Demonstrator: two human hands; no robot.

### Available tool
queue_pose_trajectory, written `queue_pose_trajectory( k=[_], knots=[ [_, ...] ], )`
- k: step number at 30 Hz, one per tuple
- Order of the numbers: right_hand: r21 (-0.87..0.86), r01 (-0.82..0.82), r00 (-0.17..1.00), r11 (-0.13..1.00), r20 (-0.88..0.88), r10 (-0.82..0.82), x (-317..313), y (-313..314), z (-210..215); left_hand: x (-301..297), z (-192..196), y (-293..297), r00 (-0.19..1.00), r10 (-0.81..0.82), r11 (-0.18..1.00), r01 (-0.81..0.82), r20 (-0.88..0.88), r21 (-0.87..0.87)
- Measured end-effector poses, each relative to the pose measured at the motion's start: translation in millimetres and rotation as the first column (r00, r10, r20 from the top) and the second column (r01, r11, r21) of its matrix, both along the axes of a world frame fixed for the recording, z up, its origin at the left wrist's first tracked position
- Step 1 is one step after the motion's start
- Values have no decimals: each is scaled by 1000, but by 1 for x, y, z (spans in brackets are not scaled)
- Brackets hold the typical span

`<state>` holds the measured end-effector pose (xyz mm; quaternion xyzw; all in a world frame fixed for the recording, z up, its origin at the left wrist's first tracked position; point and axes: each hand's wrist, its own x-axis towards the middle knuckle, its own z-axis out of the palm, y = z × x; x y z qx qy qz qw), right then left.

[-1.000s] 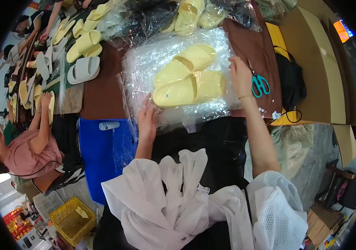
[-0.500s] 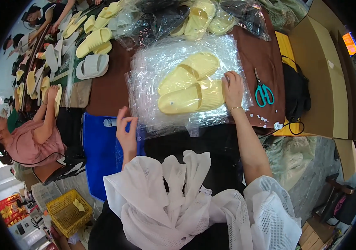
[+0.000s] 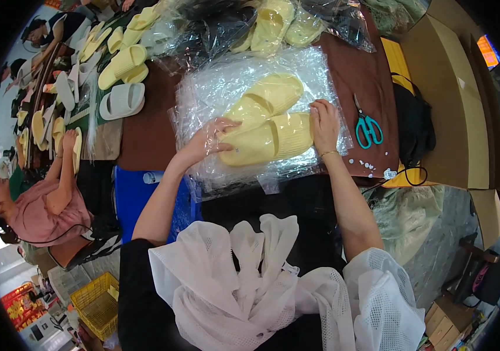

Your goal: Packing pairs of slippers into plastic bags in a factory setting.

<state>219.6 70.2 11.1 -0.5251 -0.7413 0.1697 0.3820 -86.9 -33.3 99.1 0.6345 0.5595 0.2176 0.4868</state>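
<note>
A pair of pale yellow slippers (image 3: 250,146) lies in a clear plastic bag on a stack of clear bags (image 3: 197,96), toes to the left. My left hand (image 3: 209,139) reaches the toe end, fingers and thumb apart, resting against both slippers. Whether some film lies over these fingers, I cannot tell. At the opposite end my right hand (image 3: 325,126), with curled fingers, grips the bag's edge beside the lower slipper. Teal-handled scissors (image 3: 368,130) lie on the brown cloth (image 3: 373,82), right of that hand.
Bagged yellow slippers (image 3: 271,26) lie at the far edge. Loose yellow slippers (image 3: 122,65) and a grey slipper (image 3: 122,101) are at the left, near a co-worker in pink (image 3: 45,196). A cardboard box (image 3: 443,93) stands right. A yellow basket (image 3: 96,305) sits lower left.
My left hand has moved right and away from me, from beside the bag stack onto the slippers' toe end, its pinched fingers now spread. My right hand stays at the other end.
</note>
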Motion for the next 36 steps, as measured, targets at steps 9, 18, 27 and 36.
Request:
queue_pose_trajectory(
  k=[9, 18, 27, 36],
  knots=[
    [15, 2, 999, 1000, 43, -3, -3, -1, -2, 68, -42, 59, 949, -71, 748, 255, -309, 612],
    [5, 7, 1000, 1000, 7, -7, 0, 1, 3, 40, -21, 35, 963, 23, 923, 84, -270, 376],
    [-4, -12, 1000, 1000, 4, 12, 1, -1, -4, 83, -37, 51, 940, 66, 913, 78, -335, 399],
    [1, 40, 994, 999, 98, -40, 2, 0, 2, -13, -13, -21, 848, 310, 877, -80, -430, 474]
  ],
)
